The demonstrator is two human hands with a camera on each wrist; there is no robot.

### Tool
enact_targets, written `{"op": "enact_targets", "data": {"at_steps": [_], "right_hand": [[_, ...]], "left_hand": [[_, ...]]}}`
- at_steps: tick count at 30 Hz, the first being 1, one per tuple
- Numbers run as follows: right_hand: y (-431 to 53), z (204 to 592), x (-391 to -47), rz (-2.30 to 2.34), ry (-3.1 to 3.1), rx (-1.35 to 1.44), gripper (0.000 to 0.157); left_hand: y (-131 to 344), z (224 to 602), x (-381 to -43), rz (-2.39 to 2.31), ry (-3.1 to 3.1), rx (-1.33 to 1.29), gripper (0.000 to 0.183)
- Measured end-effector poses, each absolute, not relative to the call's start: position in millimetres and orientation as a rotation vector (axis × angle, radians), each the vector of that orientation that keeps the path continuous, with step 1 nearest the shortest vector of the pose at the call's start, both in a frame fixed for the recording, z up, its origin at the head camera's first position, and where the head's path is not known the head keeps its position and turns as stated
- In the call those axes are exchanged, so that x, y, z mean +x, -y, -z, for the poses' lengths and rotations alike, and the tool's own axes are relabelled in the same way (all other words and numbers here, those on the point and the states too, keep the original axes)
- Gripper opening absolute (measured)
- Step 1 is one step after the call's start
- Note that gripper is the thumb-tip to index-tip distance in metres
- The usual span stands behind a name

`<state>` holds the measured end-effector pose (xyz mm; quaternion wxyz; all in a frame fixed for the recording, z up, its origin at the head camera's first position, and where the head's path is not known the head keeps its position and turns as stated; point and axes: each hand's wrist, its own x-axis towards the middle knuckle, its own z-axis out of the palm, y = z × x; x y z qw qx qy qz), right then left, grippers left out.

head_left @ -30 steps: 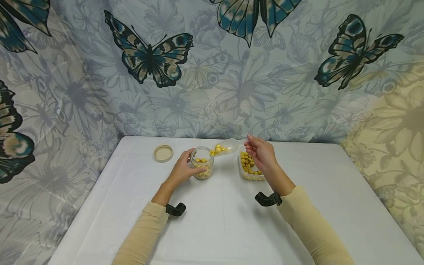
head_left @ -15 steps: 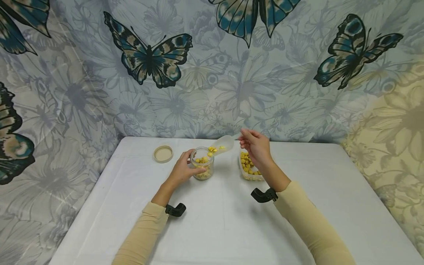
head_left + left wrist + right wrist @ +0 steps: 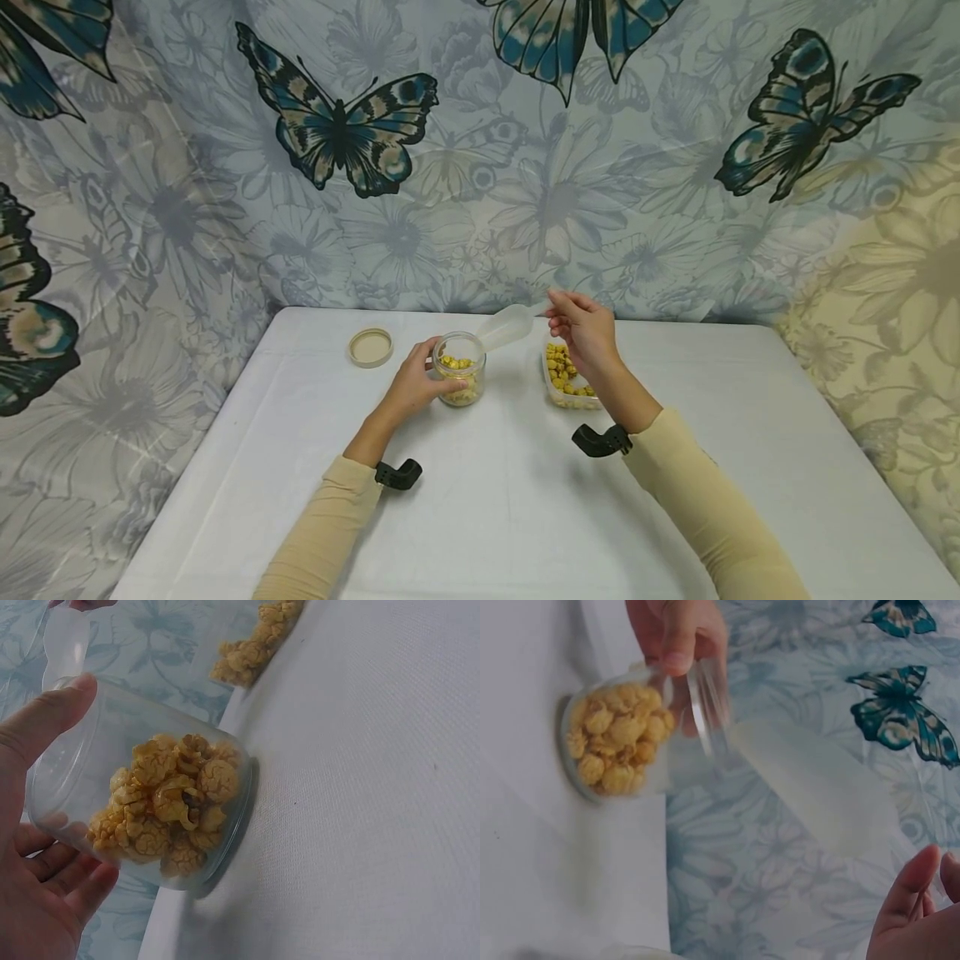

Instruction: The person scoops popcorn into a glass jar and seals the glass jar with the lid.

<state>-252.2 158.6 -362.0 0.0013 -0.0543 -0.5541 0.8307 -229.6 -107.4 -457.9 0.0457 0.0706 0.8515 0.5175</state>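
Observation:
A clear glass jar stands upright on the table, partly filled with yellow popcorn. My left hand grips it round the side, thumb in front and fingers behind. My right hand pinches the handle of a translucent plastic scoop. The scoop tilts down to the left, its tip right at the jar's mouth, and no popcorn shows in it; the right wrist view shows its pale bowl beside the rim. Below my right hand sits a clear plastic tub holding more popcorn, partly hidden by that hand.
A round beige-rimmed lid lies on the table to the left of the jar. The white-covered table backs onto a butterfly-patterned cloth. Black wrist cameras sit on both forearms.
My right hand has lifted slightly and moved left, tilting the scoop more steeply. The popcorn in the scoop has slid out into the jar. My left hand stays in place on the jar.

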Motion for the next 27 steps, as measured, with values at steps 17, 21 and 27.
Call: {"op": "enact_targets", "data": {"at_steps": [17, 21, 27], "right_hand": [[-168, 369, -250, -2.626, 1.806, -0.085, 0.015], [-169, 371, -250, -2.601, 1.849, -0.087, 0.019], [-170, 371, -252, -2.615, 1.868, -0.132, 0.015]], "left_hand": [[107, 456, -230, -1.564, -2.622, 0.23, 0.091], [107, 457, -230, -1.559, -2.619, 0.227, 0.09], [108, 459, -231, -1.554, -2.62, 0.23, 0.091]]}}
